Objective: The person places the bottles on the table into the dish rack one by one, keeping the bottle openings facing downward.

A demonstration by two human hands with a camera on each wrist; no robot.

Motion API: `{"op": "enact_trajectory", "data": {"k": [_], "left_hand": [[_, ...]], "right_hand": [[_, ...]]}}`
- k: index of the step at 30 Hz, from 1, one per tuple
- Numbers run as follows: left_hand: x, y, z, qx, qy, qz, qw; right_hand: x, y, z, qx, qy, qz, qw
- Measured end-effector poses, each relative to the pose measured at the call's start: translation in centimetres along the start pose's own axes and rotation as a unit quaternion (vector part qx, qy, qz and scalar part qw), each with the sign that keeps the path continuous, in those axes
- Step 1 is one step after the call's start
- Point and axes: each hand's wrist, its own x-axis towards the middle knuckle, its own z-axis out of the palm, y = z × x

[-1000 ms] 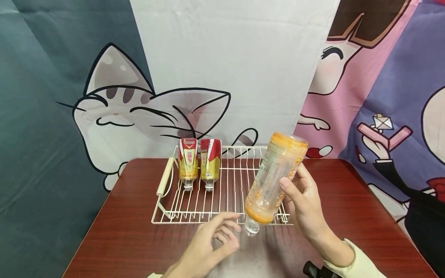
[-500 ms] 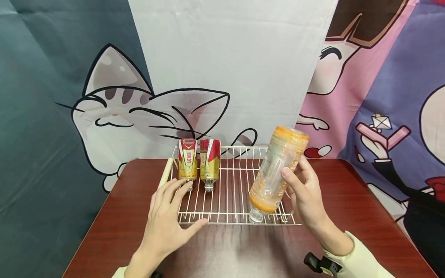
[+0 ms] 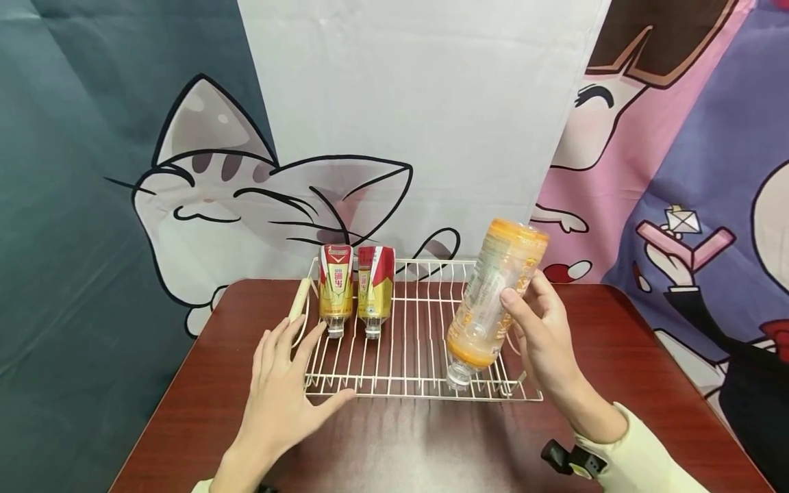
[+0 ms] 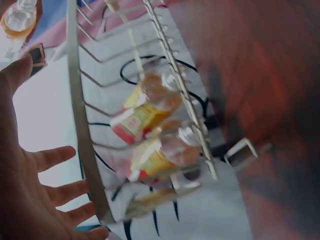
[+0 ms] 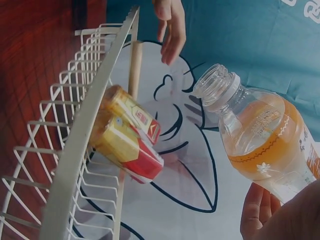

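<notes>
My right hand (image 3: 545, 335) grips a large clear plastic bottle (image 3: 493, 294) with orange bands, tilted neck-down over the right side of a cream wire rack (image 3: 407, 396). The right wrist view shows its uncapped mouth (image 5: 217, 87). My left hand (image 3: 277, 383), fingers spread and holding nothing, is over the rack's front left corner; in the left wrist view its fingertips (image 4: 67, 156) are right at the rack's bar (image 4: 82, 115). Upside down at the rack's back left stand two smaller red-and-gold bottles, a left one (image 3: 336, 281) and a right one (image 3: 375, 284).
The rack has a pale handle (image 3: 300, 299) on its left side and sits on a reddish-brown table (image 3: 203, 383). Close behind the table hangs a cloth backdrop (image 3: 419, 103) with cartoon figures. A black watch-like strap (image 3: 573, 460) is on my right wrist.
My left hand has moved from beside the bottle's neck leftward to the rack's front left corner, fingers spreading. The orange-banded bottle has risen slightly, and the rack's front has swung a little rightward.
</notes>
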Motion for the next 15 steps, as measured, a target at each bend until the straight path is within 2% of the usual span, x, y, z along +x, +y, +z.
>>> {"op": "enact_trajectory", "data": {"k": [5, 10, 15], "left_hand": [[-0.6, -1.0, 0.0, 0.0, -0.028, -0.034, 0.999], [-1.0, -1.3, 0.2, -0.005, -0.045, -0.063, 0.997], [-1.3, -1.3, 0.2, -0.006, -0.061, -0.08, 0.995]], "right_hand": [[1.5, 0.6, 0.2, -0.002, 0.008, 0.002, 1.0], [3.2, 1.2, 0.7, -0.008, 0.001, 0.007, 1.0], [4.6, 1.9, 1.1, -0.048, 0.002, 0.031, 0.998]]}}
